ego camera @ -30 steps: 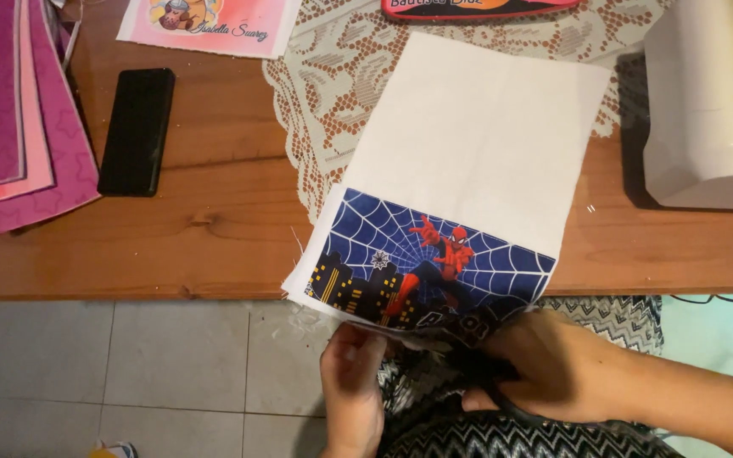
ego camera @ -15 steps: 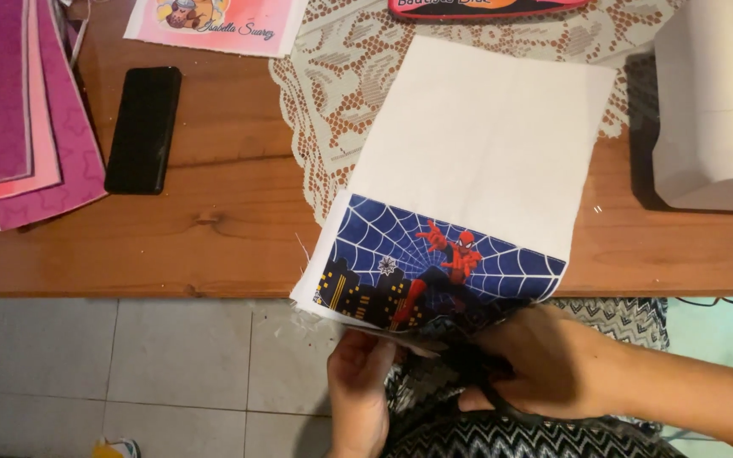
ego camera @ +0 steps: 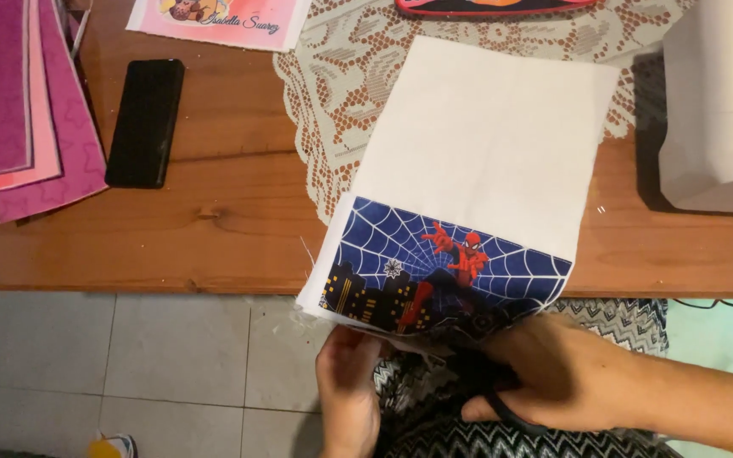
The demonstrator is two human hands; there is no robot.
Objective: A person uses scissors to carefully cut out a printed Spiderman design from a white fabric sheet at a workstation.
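A white fabric piece [ego camera: 489, 144] lies on the wooden table [ego camera: 214, 220], its near end hanging over the front edge. That end carries a blue printed band [ego camera: 434, 271] with a spider web, a city skyline and a red figure. My left hand [ego camera: 348, 390] pinches the band's lower left edge below the table edge. My right hand [ego camera: 553, 373] is closed around black scissors [ego camera: 502, 405] at the band's lower right edge; the blades are hidden by the hand and fabric.
A black phone [ego camera: 146, 123] lies left on the table beside stacked pink and magenta sheets [ego camera: 19, 119]. A lace doily [ego camera: 358, 76] sits under the fabric. A pink printed card [ego camera: 222, 17] is at the back, a white sewing machine [ego camera: 719, 110] at right. Grey floor tiles [ego camera: 129, 373] below.
The view has shifted slightly. Both hands stay at the printed band's lower edge, barely moved.
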